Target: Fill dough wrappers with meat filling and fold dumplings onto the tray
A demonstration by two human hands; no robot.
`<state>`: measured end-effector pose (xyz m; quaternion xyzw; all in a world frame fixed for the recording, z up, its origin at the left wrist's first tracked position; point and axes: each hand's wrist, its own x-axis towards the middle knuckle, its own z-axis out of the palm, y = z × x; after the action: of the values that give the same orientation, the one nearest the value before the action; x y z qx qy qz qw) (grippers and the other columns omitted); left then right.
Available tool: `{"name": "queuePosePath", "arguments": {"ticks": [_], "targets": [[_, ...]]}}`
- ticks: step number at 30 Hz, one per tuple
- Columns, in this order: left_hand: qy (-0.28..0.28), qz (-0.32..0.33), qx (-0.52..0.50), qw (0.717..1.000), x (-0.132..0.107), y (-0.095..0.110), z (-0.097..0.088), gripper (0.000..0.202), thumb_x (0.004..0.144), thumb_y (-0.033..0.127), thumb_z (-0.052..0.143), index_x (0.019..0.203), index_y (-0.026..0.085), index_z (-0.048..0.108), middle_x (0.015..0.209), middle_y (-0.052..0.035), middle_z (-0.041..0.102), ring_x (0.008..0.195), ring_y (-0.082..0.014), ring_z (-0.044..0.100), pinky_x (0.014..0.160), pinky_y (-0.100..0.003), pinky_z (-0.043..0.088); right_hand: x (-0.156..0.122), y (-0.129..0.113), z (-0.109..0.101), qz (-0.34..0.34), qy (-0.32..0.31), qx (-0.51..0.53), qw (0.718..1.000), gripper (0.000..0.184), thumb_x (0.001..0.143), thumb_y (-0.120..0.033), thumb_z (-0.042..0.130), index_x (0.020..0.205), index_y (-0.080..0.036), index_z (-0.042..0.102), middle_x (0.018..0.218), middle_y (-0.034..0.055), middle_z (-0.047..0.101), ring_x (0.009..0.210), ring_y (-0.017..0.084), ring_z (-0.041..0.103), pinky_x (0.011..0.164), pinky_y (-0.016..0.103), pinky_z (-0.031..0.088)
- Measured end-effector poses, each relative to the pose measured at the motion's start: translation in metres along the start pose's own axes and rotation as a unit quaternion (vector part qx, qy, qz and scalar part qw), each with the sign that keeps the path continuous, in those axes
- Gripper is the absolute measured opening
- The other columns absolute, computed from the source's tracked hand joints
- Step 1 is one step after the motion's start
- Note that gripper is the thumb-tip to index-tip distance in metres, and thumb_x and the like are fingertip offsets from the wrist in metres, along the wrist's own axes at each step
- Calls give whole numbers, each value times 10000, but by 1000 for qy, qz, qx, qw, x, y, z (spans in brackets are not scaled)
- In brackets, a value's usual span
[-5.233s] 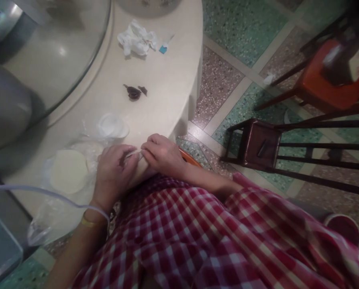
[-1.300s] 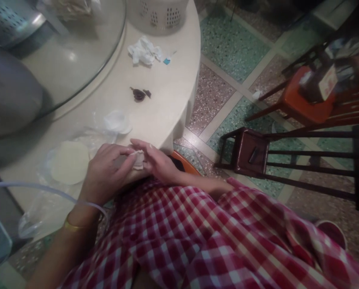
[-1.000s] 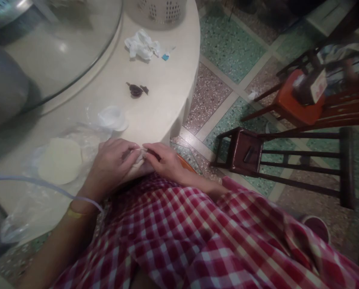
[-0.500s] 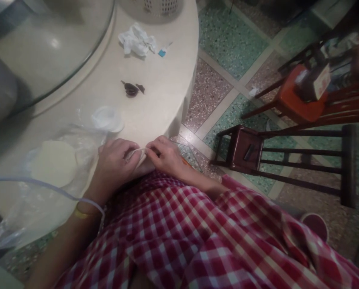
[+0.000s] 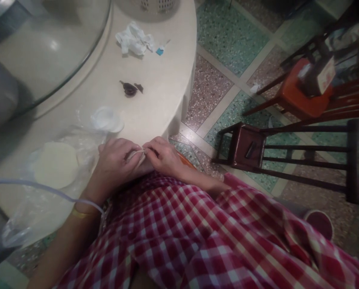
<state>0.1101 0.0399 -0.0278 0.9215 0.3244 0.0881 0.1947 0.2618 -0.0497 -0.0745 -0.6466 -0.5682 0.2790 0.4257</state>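
My left hand (image 5: 115, 162) and my right hand (image 5: 164, 156) meet at the near edge of the round table (image 5: 164, 92). Between their fingertips they pinch a small pale dumpling (image 5: 136, 154), its folded edge showing between the thumbs. Both hands are closed on it. Just left of my left hand a stack of round dumpling wrappers (image 5: 56, 164) lies on a clear plastic bag (image 5: 31, 216). A small white dish (image 5: 107, 119) sits just beyond my hands.
A glass turntable (image 5: 47, 52) covers the table's middle. Crumpled tissue (image 5: 134, 40), a blue scrap (image 5: 159, 51) and a dark scrap (image 5: 129, 89) lie on the table. Wooden stools (image 5: 251, 148) and a red chair (image 5: 312, 96) stand on the tiled floor to the right. A perforated basket (image 5: 155, 5) sits at the far edge.
My right hand, which lay open under the dumpling 1.3 s ago, has closed its fingers on the dumpling's edge. Both hands have stayed at the table edge.
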Motion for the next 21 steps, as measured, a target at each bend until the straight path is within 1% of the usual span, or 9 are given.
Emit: {"name": "queuePosePath", "arguments": {"ticks": [4, 7, 9, 12, 16, 19, 21], "targets": [[5, -16, -1, 1000, 0, 0, 2, 183, 916, 344, 501, 895, 234, 645, 895, -58, 696, 909, -254, 610, 843, -438, 400, -3, 1, 2, -12, 1, 1, 1000, 226, 980, -191, 498, 1017, -187, 721, 962, 56, 697, 959, 175, 651, 889, 313, 529], [5, -15, 1, 1000, -1, 0, 1, 247, 926, 374, 481, 980, 209, 657, 945, -70, 712, 939, -257, 619, 878, -455, 415, -5, 3, 4, -25, 6, 20, 999, 247, 973, -199, 504, 1071, -173, 729, 979, 83, 717, 954, 199, 669, 870, 334, 548], [-6, -8, 3, 1000, 0, 0, -1, 292, 942, 384, 445, 1002, 211, 671, 962, -55, 714, 957, -246, 622, 887, -451, 429, -6, 5, 6, -28, 8, 46, 998, 242, 953, -180, 531, 1089, -180, 731, 993, 94, 735, 960, 206, 685, 880, 331, 555], [-12, 5, 2, 1000, 1, 0, -2, 294, 959, 367, 430, 982, 231, 690, 938, -33, 714, 945, -228, 627, 873, -435, 439, -9, 7, 7, -18, 15, 84, 996, 253, 929, -135, 550, 1088, -212, 731, 1044, 94, 763, 998, 204, 705, 920, 316, 558], [0, 13, -1, 1000, 2, -2, 0, 238, 947, 351, 473, 914, 253, 688, 878, -46, 713, 888, -247, 620, 835, -436, 426, -12, 8, 7, 0, 29, 110, 994, 257, 948, -163, 524, 1117, -228, 706, 1124, 66, 772, 1055, 197, 710, 966, 332, 565], [-11, 19, 4, 1000, 2, -3, 0, 223, 949, 346, 482, 922, 256, 684, 896, -47, 706, 915, -254, 617, 846, -427, 409, -12, 8, 7, -15, 40, 134, 990, 263, 972, -195, 485, 1128, -216, 695, 1132, 47, 771, 1061, 178, 709, 970, 319, 568], [-15, 19, 8, 1000, 3, -4, -1, 218, 947, 356, 489, 917, 257, 681, 903, -48, 701, 920, -257, 609, 842, -421, 401, -11, 8, 7, -32, 48, 133, 989, 262, 975, -191, 478, 1115, -200, 699, 1112, 53, 768, 1045, 174, 706, 965, 312, 564]]}}
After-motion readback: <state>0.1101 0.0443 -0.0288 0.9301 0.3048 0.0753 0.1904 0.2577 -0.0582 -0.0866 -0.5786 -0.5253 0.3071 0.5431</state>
